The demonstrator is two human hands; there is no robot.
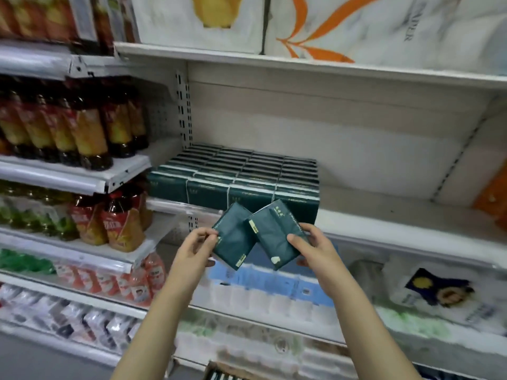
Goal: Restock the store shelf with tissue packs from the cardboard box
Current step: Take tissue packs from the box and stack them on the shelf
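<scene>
At right hand (315,249), tissue pack (274,235).

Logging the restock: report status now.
Left grip pinches dark green plastic tissue pack; right grip holds second green pack. Both short of stacked green packs on white metal shelf. Nothing blocking.

The left pack (234,239) and right pack (274,237) are dark green with pale edge strips. The stack (233,176) at the left end of the cream shelf (397,220) is the same green, white-banded. The bags (343,23) above are white with orange leaves. The bottles (87,133) have red-and-yellow labels.
</scene>
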